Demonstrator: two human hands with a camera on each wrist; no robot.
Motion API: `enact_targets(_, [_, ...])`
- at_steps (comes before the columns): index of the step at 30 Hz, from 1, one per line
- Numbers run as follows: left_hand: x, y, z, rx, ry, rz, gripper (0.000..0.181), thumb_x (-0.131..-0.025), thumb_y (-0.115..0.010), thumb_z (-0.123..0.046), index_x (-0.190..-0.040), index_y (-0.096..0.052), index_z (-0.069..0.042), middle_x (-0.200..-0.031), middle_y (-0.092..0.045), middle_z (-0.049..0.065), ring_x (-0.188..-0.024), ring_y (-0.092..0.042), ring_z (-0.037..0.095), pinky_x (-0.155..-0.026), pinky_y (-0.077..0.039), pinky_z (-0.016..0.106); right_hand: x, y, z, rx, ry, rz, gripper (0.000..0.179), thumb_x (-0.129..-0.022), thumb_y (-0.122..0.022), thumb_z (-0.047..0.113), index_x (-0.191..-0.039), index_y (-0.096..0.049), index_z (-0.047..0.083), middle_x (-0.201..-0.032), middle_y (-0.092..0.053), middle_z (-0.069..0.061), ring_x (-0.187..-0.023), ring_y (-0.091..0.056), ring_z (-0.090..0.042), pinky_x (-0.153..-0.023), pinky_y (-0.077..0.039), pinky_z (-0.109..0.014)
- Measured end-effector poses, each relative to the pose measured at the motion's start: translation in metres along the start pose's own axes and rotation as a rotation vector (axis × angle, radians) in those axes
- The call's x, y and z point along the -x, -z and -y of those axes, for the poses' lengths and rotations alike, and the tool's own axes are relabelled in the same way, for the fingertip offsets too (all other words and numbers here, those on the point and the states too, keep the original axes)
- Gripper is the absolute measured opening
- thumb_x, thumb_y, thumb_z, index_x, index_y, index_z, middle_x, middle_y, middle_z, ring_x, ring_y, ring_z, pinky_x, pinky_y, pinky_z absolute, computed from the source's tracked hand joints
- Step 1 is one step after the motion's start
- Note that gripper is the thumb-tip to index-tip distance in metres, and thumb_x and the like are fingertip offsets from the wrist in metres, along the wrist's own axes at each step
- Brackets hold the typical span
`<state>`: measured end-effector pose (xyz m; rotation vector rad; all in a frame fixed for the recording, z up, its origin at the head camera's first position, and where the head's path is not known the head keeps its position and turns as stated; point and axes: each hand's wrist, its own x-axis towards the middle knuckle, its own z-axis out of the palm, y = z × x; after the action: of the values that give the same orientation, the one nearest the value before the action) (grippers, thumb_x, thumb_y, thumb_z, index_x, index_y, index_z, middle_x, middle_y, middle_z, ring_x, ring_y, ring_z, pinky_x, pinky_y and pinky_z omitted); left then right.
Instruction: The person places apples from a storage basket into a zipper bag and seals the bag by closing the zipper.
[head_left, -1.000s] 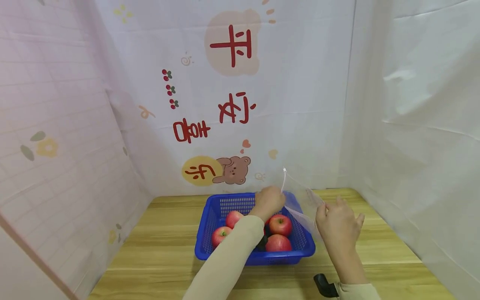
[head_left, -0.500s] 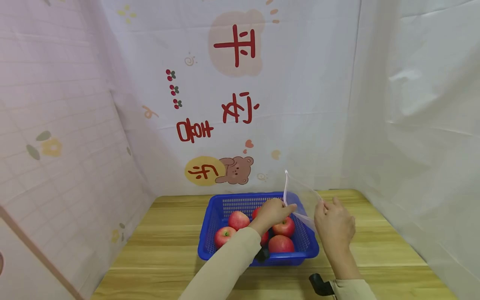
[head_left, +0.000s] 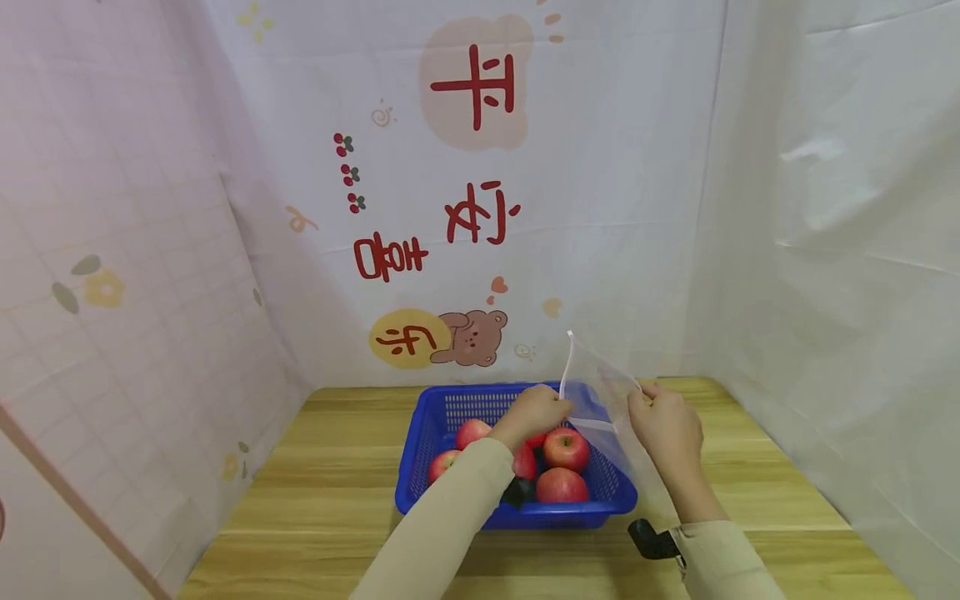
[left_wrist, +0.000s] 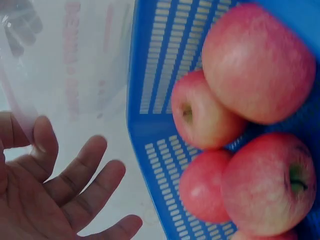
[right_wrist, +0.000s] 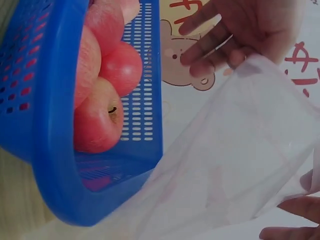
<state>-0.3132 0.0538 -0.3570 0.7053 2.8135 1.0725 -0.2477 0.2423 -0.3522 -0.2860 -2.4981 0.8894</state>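
A clear zip bag hangs mouth-up over the right end of the blue basket, held between both hands. My left hand pinches one side of its mouth between thumb and index finger; in the left wrist view the other fingers spread loosely. On the opposite side my right hand grips the bag's edge. Faint pink print shows on the film. Several red apples lie in the basket below, partly covered by the left forearm in the head view. The right wrist view shows the bag draping past the basket's corner.
The basket stands on a wood-grain table. White printed cloth rises behind it, with more cloth at both sides. A black wrist mount sits at the right sleeve, and another overlaps the basket's front rim.
The left hand dipped slightly and moved right, then came back up and left. The right hand rose a little, and the bag's mouth now spreads wider between the hands. The apples stay put.
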Motion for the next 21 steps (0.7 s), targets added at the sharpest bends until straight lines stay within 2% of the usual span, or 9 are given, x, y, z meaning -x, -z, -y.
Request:
enact_targets(3, [-0.001, 0.004, 0.004, -0.028, 0.022, 0.018, 0.036, -0.087, -0.053, -0.02, -0.054, -0.041, -0.018, -0.053, -0.034, -0.006, -0.051, -0.034, 0.012, -0.049, -0.028, 0.025, -0.003, -0.003, -0.002, -0.001, 0.014, -0.002, 0.043, -0.098, -0.044, 0.027, -0.125, -0.068, 0.004, -0.128, -0.06, -0.026, -0.088, -0.063, -0.047, -0.054, -0.045, -0.045])
enact_targets(6, [-0.001, 0.007, 0.008, -0.039, 0.05, 0.013, 0.036, -0.088, -0.054, -0.022, -0.054, -0.042, -0.017, -0.054, -0.034, -0.005, -0.053, -0.035, 0.013, -0.049, -0.029, 0.026, -0.005, -0.008, -0.004, 0.006, 0.042, -0.021, 0.041, -0.1, -0.045, 0.028, -0.123, -0.07, 0.005, -0.131, -0.058, -0.026, -0.108, -0.058, -0.053, -0.067, -0.05, -0.055])
enact_targets(8, [0.0, 0.008, 0.01, -0.041, 0.06, -0.004, 0.036, -0.088, -0.055, -0.024, -0.054, -0.044, -0.016, -0.055, -0.034, -0.005, -0.053, -0.035, 0.014, -0.05, -0.029, 0.026, -0.005, -0.011, -0.004, 0.008, 0.057, -0.031, 0.041, -0.1, -0.045, 0.028, -0.121, -0.071, 0.005, -0.133, -0.056, -0.026, -0.113, -0.054, -0.055, -0.073, -0.05, -0.06])
enact_targets(13, [0.001, 0.008, 0.014, -0.06, 0.046, -0.029, 0.037, -0.087, -0.056, -0.021, -0.053, -0.043, -0.016, -0.052, -0.032, -0.007, -0.05, -0.031, 0.011, -0.047, -0.026, 0.026, -0.006, -0.02, -0.003, -0.002, 0.078, -0.089, 0.039, -0.101, -0.046, 0.028, -0.118, -0.073, 0.005, -0.134, -0.057, -0.025, -0.117, -0.052, -0.056, -0.086, -0.045, -0.064])
enact_targets(18, [0.001, 0.006, 0.018, -0.063, 0.049, -0.039, 0.042, -0.088, -0.058, -0.021, -0.051, -0.038, -0.016, -0.048, -0.029, -0.008, -0.045, -0.026, 0.009, -0.043, -0.021, 0.024, -0.009, -0.035, -0.006, -0.082, 0.151, -0.221, 0.032, -0.097, -0.054, 0.023, -0.105, -0.077, 0.002, -0.127, -0.061, -0.027, -0.112, -0.057, -0.054, -0.088, -0.045, -0.065])
enact_targets(21, [0.001, 0.007, 0.019, -0.06, 0.063, -0.041, 0.044, -0.09, -0.06, -0.023, -0.052, -0.039, -0.015, -0.048, -0.03, -0.007, -0.045, -0.027, 0.009, -0.044, -0.022, 0.024, -0.009, -0.044, -0.006, -0.15, 0.207, -0.286, 0.028, -0.094, -0.059, 0.019, -0.099, -0.077, -0.002, -0.122, -0.062, -0.031, -0.109, -0.06, -0.052, -0.086, -0.046, -0.065])
